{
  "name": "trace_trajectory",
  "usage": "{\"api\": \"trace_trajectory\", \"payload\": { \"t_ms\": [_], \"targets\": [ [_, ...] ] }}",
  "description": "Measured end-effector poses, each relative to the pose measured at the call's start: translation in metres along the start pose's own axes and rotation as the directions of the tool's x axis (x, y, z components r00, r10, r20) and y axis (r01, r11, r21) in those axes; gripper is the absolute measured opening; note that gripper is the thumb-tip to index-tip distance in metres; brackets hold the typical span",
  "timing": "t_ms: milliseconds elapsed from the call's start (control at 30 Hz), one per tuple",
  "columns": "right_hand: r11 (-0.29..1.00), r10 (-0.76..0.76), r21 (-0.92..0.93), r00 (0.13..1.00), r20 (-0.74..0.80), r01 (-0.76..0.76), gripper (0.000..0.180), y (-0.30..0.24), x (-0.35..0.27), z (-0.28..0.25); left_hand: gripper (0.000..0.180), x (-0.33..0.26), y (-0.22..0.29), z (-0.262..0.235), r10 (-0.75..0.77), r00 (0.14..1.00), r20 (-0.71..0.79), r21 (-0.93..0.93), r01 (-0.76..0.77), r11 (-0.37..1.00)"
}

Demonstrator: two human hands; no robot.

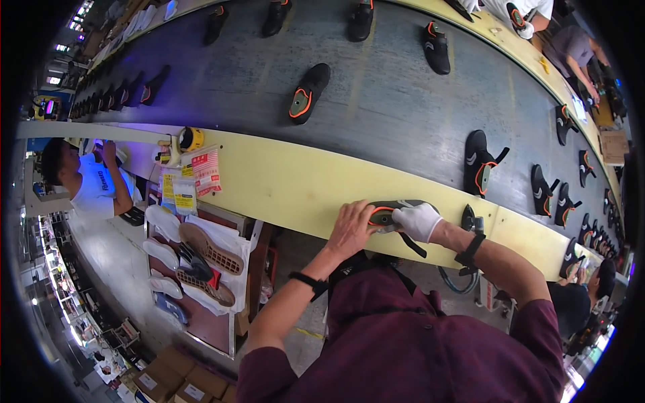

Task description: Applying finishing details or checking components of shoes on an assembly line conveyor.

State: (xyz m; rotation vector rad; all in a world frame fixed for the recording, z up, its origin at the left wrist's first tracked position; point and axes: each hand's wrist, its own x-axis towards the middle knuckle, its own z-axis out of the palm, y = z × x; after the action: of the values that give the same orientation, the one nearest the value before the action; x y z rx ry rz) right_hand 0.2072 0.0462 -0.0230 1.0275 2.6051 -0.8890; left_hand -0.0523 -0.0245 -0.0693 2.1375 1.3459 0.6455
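Observation:
A black shoe with orange trim round its opening and a greenish insole lies sideways at the yellow ledge in front of me. My bare left hand holds its heel end, fingers wrapped round the collar. My right hand, in a white glove, is closed on the shoe near its opening; its fingertips are partly hidden. A loose black strap hangs from the shoe toward me. On the conveyor belt just beyond my right hand sits another black shoe with its strap sticking out.
The dark conveyor belt carries several similar shoes. Left of me, a rack holds soles and white shoe pieces. Packets and a yellow-black tape roll lie along the ledge. Co-workers work at left, far right and near right.

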Motion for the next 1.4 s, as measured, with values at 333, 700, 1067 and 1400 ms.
{"api": "trace_trajectory", "payload": {
  "t_ms": [333, 700, 1067, 1400],
  "targets": [
    [0.988, -0.134, 0.051, 0.968, -0.212, 0.147, 0.013, 0.005, 0.008, 0.027, 0.074, 0.01, -0.025, 0.051, 0.002, 1.0, 0.003, -0.102, -0.002, 0.995],
    [0.967, 0.123, 0.241, 0.982, -0.14, -0.087, 0.021, -0.01, -0.005, 0.024, 0.066, 0.007, -0.023, 0.057, 0.009, 0.999, 0.046, -0.019, -0.008, 1.0],
    [0.629, 0.488, 0.759, 0.845, -0.219, -0.167, 0.032, 0.013, -0.019, 0.053, 0.065, 0.027, 0.029, 0.033, 0.092, 0.996, -0.005, -0.128, -0.092, 0.987],
    [0.309, 0.698, 0.893, 0.716, 0.02, -0.327, 0.021, 0.012, -0.069, 0.045, 0.06, 0.026, 0.025, 0.063, 0.134, 0.99, -0.04, 0.011, -0.133, 0.991]
  ]
}}
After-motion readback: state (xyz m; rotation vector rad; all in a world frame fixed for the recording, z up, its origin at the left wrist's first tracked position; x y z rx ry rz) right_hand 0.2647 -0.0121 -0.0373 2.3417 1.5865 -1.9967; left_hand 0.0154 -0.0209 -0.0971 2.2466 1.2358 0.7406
